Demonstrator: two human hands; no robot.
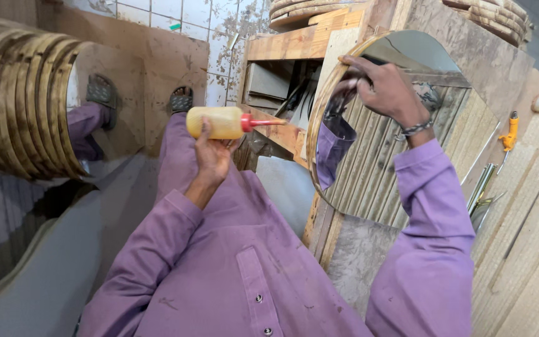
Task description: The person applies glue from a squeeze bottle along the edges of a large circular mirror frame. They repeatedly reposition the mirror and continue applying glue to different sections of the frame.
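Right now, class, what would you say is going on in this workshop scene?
A person in purple sleeves is working with a round mirror and a squeeze bottle. The left hand grips the yellow bottle on its side, red nozzle aimed toward the mirror's wooden rim. The right hand holds the mirror upright by its top edge. A stack of wooden hoop frames leans at the left, and wooden shelving stands behind.

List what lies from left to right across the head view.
Stack of wooden rings → left hand gripping yellow squeeze bottle → right hand holding round mirror → orange-handled tool.
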